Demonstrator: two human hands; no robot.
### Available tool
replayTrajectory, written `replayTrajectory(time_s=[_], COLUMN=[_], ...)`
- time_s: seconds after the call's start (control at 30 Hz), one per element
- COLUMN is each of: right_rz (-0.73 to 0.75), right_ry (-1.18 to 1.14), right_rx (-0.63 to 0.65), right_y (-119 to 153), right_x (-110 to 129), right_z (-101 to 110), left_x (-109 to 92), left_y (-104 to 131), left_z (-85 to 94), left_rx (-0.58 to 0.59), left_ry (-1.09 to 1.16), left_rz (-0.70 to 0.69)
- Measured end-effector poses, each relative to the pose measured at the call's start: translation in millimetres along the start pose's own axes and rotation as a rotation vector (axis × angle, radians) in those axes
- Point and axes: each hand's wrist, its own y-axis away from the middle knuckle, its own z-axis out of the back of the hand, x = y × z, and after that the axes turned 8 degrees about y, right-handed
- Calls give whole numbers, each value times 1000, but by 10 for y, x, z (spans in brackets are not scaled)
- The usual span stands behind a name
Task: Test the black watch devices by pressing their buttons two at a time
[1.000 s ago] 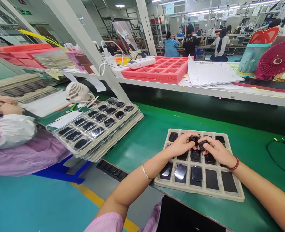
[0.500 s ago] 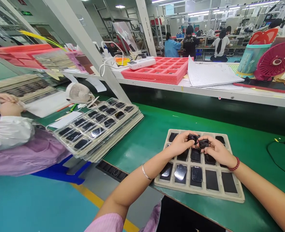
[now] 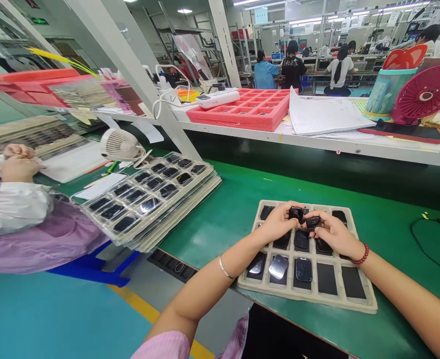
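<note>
My left hand (image 3: pixel 280 223) is closed on a glossy black rounded-square piece (image 3: pixel 296 214), like a smartwatch screen. In my right hand (image 3: pixel 336 234) is a similar black screen piece (image 3: pixel 313 223), pinched between thumb and fingers. The two pieces are held close together above a beige compartment tray (image 3: pixel 309 296). In the tray's front row lie a shiny piece (image 3: pixel 278 267) and a black piece (image 3: pixel 304 269), while the two right-hand front compartments show only dark lining. My hands hide part of the back and middle rows.
To the left, a stack of clear-topped trays (image 3: pixel 156 219) holds several similar pieces beside a white fan (image 3: pixel 119 144). A co-worker's hands (image 3: pixel 20 162) are farther left. The shelf ahead bears a red foam tray (image 3: pixel 238 119), papers (image 3: pixel 324 113) and a pink fan (image 3: pixel 427 95). A black cable (image 3: pixel 423 249) lies right.
My hands and the two pieces stay nearly in place, with only a very slight shift. The co-worker's hands at the left have moved a little to the right.
</note>
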Motion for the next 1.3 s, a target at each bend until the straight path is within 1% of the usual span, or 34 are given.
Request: replayTrajectory(time_s=[0.33, 0.63, 0.8, 0.97, 1.3], right_rz=[0, -5, 12, -9, -11], right_ry=[39, 5, 21, 14, 2], right_rx=[-6, -8, 10, -11, -17], right_y=[-8, -7, -5, -6, 2], right_x=[-59, -28, -42, -54, -73], right_z=[11, 5, 11, 9, 11], left_x=[32, 19, 48, 71, -11], left_y=[1, 11, 6, -4, 10], left_z=[29, 16, 32, 32, 10], left_rx=[29, 32, 30, 41, 37], left_ry=[8, 22, 25, 32, 6], left_rz=[-17, -27, -40, -41, -46])
